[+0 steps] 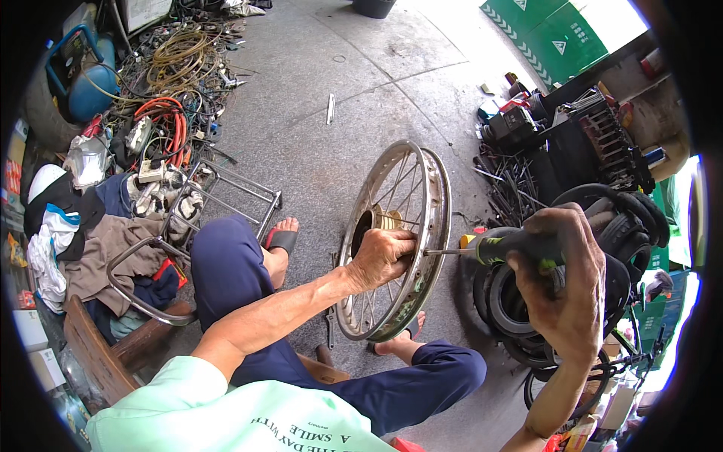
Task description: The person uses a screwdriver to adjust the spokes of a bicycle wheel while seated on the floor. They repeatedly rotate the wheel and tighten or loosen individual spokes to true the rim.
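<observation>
A spoked metal wheel rim stands upright on the concrete between my knees. My left hand reaches through the spokes and grips the rim near its lower right side. My right hand is closed on the black and green handle of a screwdriver. The screwdriver's thin shaft points left, and its tip touches the rim right beside my left fingers. The wheel's hub shows behind the spokes.
A stack of black tyres and loose spokes lie at the right. A tangle of cables, clothes and a bent metal rack fill the left. A wooden chair is at lower left. My sandalled feet rest under the wheel.
</observation>
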The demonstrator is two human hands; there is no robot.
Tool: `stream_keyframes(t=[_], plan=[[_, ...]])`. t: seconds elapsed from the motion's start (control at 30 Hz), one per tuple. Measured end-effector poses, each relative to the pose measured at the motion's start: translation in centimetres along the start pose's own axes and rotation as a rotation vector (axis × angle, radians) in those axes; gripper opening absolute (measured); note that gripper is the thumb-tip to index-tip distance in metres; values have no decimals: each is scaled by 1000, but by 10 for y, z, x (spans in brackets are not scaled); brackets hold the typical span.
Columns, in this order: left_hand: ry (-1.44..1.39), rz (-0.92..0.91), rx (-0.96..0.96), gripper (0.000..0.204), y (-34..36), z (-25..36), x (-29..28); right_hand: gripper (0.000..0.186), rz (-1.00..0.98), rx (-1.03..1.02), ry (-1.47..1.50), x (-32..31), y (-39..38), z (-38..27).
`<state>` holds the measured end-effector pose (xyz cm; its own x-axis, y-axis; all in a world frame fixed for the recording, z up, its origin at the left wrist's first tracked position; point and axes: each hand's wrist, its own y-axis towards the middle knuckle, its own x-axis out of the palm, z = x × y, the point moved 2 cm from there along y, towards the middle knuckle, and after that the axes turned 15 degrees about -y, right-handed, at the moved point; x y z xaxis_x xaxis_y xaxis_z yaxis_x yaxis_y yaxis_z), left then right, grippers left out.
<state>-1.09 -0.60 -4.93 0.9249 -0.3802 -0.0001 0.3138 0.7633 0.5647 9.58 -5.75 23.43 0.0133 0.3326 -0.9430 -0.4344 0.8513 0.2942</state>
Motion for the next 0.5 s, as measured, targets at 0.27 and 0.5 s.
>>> stream_keyframes(t=[0.27, 0.5], plan=[[-178, -8, -260, 22, 4, -5, -2, 40, 8, 223, -50, 10, -10, -1], [-529, -15, -644, 35, 8, -1, -12, 45, 269, 137, -80, 7, -26, 8]])
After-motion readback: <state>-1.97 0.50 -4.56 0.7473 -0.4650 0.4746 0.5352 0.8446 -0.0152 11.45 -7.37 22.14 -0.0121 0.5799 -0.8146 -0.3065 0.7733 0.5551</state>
